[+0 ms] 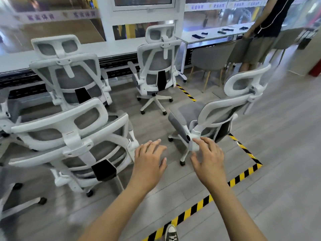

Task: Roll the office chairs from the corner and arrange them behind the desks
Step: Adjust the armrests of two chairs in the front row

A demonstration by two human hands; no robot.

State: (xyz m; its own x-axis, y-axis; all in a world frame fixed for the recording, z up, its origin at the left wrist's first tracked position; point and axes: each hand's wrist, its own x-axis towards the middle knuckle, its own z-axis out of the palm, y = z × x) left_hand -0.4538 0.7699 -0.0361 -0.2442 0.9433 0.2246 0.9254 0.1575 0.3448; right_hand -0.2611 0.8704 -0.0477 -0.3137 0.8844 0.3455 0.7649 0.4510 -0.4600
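Note:
Several white-framed office chairs with grey mesh stand on the floor. The nearest chair point(73, 141) is at the lower left with its back to me. A second point(69, 73) stands behind it at the long white desk point(17, 61). A third point(157, 66) stands at the centre back by the desk's end. A fourth chair point(220, 112) on the right is turned sideways. My left hand point(149, 164) is open, between the nearest chair and the fourth, holding nothing. My right hand point(209, 159) is open with fingers spread, just in front of the fourth chair's armrest point(189, 136).
Yellow-and-black tape point(243, 173) marks a rectangle on the grey floor around the chairs. A person point(265, 30) stands at the back right by another white desk point(215, 34) carrying small dark items, with grey fabric chairs point(208, 56) under it. Part of another chair point(7, 108) shows at the left edge.

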